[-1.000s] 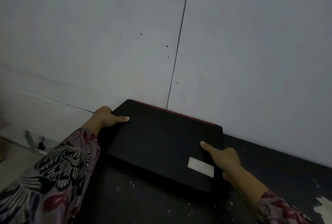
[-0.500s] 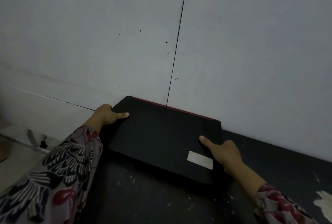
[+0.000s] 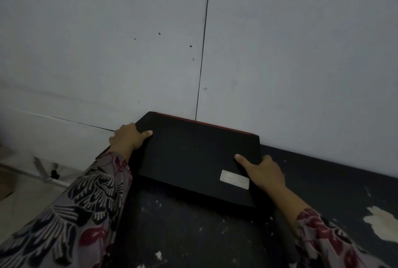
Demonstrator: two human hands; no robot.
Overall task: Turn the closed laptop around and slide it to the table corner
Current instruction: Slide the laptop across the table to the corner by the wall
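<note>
Two hands at work: both grip the closed laptop (image 3: 193, 155), one at each short side.
Left hand (image 3: 127, 138): curled round the laptop's left edge near the far corner, thumb flat on the lid, fingers hidden below the edge.
Right hand (image 3: 263, 171): wrapped on the right edge, thumb stretched over the lid just beyond the silver sticker (image 3: 234, 179); the other fingers are out of sight under the side.
Laptop position: flat on the dark worktop (image 3: 193, 235), spanning the gap between the two hands, lid shut, its red-trimmed far edge (image 3: 204, 124) seemingly pressed against the grey wall (image 3: 301, 52) beyond the hands.
Corner: just outside the left hand the worktop appears to end, with pale floor (image 3: 21, 192) visible below; the laptop's left side sits at or near that edge, though dim light makes the exact boundary hard to read.
Turn: judged finished, or nearly so, since the laptop lies roughly square to the wall rather than skewed.
Slide: judged almost complete, with the laptop at the far-left corner of the worktop.
Left to do: probably a small nudge to seat it, then letting go with both hands.
Risk: a push further past the left hand could carry the laptop over the worktop's edge.
</note>
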